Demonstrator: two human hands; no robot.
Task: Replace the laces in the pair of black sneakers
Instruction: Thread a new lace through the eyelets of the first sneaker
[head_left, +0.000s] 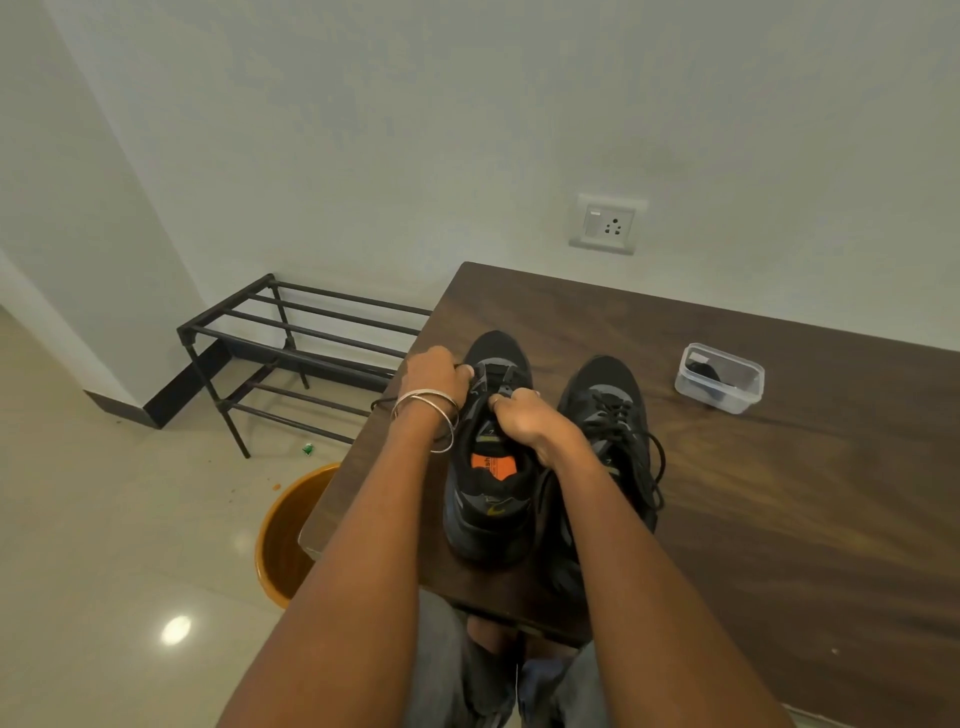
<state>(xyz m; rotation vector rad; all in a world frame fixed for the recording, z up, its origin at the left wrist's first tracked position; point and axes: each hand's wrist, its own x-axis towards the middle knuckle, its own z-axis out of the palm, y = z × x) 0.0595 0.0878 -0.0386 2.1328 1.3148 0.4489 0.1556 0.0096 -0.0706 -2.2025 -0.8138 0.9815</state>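
Note:
Two black sneakers stand side by side on the dark wooden table (753, 493), toes pointing away from me. The left sneaker (491, 499) has an orange label inside. My left hand (434, 376), with bangles at the wrist, pinches a black lace (382, 402) at that shoe's left eyelets; the lace trails off over the table's left edge. My right hand (530, 423) grips the left sneaker's tongue and upper at the right eyelets. The right sneaker (610, 415) is laced with a black lace, its ends loose on the table.
A clear plastic container (719, 376) with dark contents sits on the table at the back right. A black metal shoe rack (291, 353) stands on the floor to the left. An orange bucket (283, 540) sits below the table's left corner. A wall socket (608, 223) is behind.

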